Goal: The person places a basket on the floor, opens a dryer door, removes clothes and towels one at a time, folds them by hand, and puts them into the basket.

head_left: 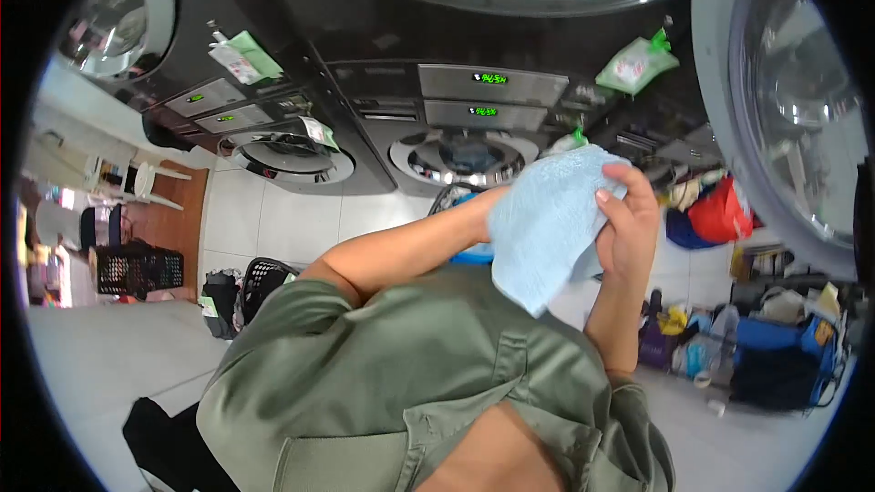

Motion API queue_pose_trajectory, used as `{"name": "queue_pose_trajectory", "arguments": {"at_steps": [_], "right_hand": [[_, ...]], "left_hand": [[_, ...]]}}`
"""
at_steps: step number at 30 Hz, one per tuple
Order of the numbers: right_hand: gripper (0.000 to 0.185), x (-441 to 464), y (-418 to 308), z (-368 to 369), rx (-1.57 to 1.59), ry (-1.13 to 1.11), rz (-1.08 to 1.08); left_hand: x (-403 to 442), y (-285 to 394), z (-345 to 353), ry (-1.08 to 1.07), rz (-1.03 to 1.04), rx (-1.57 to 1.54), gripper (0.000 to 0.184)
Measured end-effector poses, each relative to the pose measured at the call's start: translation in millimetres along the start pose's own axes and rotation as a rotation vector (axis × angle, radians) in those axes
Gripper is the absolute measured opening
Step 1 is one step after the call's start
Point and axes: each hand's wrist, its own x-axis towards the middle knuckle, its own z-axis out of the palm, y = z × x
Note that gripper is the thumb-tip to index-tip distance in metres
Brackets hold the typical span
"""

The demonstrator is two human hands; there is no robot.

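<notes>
A light blue cloth (551, 219) hangs in front of the chest, its lower corner pointing down. My right hand (629, 223) pinches its upper right edge between thumb and fingers. The cloth covers most of my left hand (492, 214); only the wrist side shows at the cloth's left edge, and its fingers are hidden. Behind the cloth, part of a blue item (472, 253) shows near the left forearm.
Stacked machines with green displays (489, 78) stand ahead. An open round door (793, 100) juts in at the right. Black baskets (264, 281) are at the left. Bags (775, 355) and a red bundle (720, 211) lie at the right.
</notes>
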Motion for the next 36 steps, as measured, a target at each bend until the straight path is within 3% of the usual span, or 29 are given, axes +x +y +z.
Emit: {"name": "queue_pose_trajectory", "arguments": {"at_steps": [2, 3, 5, 7, 9, 10, 12, 14, 16, 17, 18, 20, 22, 23, 25, 28, 31, 32, 34, 36], "right_hand": [[0.028, -9, -3, -25, 0.069, -0.115, 0.216], [0.028, -10, -7, -31, 0.076, -0.089, 0.22], [0.031, -7, -20, -37, -0.148, -0.376, 0.439], [0.033, -2, -33, -35, -0.136, -0.352, 0.341], [0.035, 3, -41, -41, -0.161, -0.339, 0.19], [0.036, 7, -47, -53, -0.2, -0.333, 0.139], [0.038, 5, -64, -69, -0.205, -0.298, 0.121], [0.039, -5, -79, -72, -0.066, -0.26, 0.162], [0.038, -12, -83, -78, 0.004, -0.326, 0.107], [0.037, -14, -84, -79, 0.072, -0.391, 0.05], [0.036, -18, -88, -61, 0.17, -0.388, 0.048], [0.036, -14, -71, -49, 0.228, -0.376, 0.046], [0.036, 0, -21, -64, 0.127, -0.197, 0.135], [0.037, 4, 14, -79, 0.045, -0.099, 0.227], [0.037, -15, 86, -100, -0.037, -0.028, 0.425], [0.037, -63, 120, -83, 0.143, -0.112, 0.579], [0.037, -66, 123, -78, 0.251, -0.117, 0.588], [0.038, -67, 124, -80, 0.272, -0.107, 0.584], [0.038, -71, 127, -85, 0.307, -0.072, 0.568], [0.038, -71, 123, -90, 0.328, -0.04, 0.52]], "left_hand": [[-10, -16, -12, 0.23, 0.191, 0.577, 0.082], [-10, -5, -7, 0.055, 0.186, 0.739, 0.085], [-4, 2, 11, -0.147, 0.257, 0.871, 0.087], [10, -2, 18, -0.251, 0.298, 0.908, 0.085], [24, -7, 7, -0.231, 0.153, 0.939, 0.063], [27, -7, -3, -0.235, 0.145, 0.939, 0.063], [25, -4, -25, -0.151, -0.169, 1.233, 0.039], [7, 5, -20, -0.031, -0.229, 1.213, 0.033], [-9, 15, -9, -0.094, 0.293, 1.397, 0.03], [-14, 24, 2, -0.231, 0.413, 1.359, 0.034], [-17, 31, 18, -0.229, 0.41, 1.362, 0.034], [-23, 38, 41, -0.455, -0.133, 0.569, 0.043], [-2, -14, -10, -0.482, -0.052, 0.635, 0.051], [-5, -37, -24, -0.384, -0.264, 0.508, 0.062], [-14, -57, -38, -0.296, -0.434, 0.334, 0.076], [-23, -101, -90, -0.443, -0.51, -0.557, 0.064], [-39, -71, -46, 0.258, -0.402, -0.443, 0.056], [-40, -70, -49, 0.247, -0.42, -0.441, 0.056], [-49, -60, -42, 0.027, -0.323, -0.51, 0.052], [-50, -57, -53, 0.017, -0.313, -0.498, 0.05]]}}
